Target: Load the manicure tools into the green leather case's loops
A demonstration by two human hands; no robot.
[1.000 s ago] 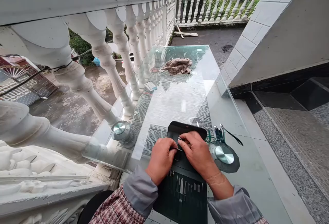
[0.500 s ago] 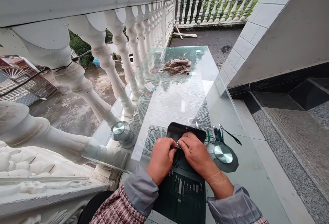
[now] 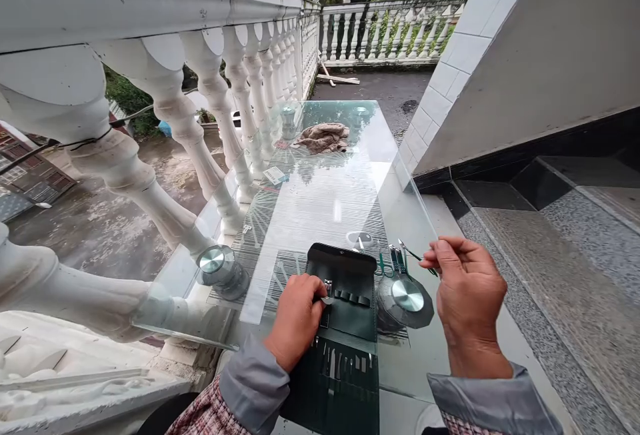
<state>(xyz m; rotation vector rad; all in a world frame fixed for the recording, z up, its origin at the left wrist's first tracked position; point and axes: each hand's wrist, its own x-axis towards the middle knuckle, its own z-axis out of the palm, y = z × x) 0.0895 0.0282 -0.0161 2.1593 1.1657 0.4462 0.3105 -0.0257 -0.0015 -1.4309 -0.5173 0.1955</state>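
Note:
A dark green manicure case (image 3: 345,395) lies unfolded on the glass table, with several slim metal tools in its lower panel and several loops above. My left hand (image 3: 297,315) rests over its left side, closed on a small silver nail clipper (image 3: 328,287) at a loop; the fingers partly hide it. Off to the right, my right hand (image 3: 470,295) has its fingertips pinched at the handle end of green-handled nippers (image 3: 411,250), which lie on the table. Beside them are green-handled scissors (image 3: 384,266) and more nail clippers (image 3: 397,258).
The glass table (image 3: 310,215) has round metal-topped supports, one (image 3: 407,295) right of the case. A brown cloth (image 3: 323,137) and a small box (image 3: 276,175) lie farther back. White balusters (image 3: 165,105) line the left; stone steps (image 3: 525,248) rise at right.
My right hand has left the case and moved right to the nippers. My left hand stays at the clipper. The camera view has shifted, moving the scene left.

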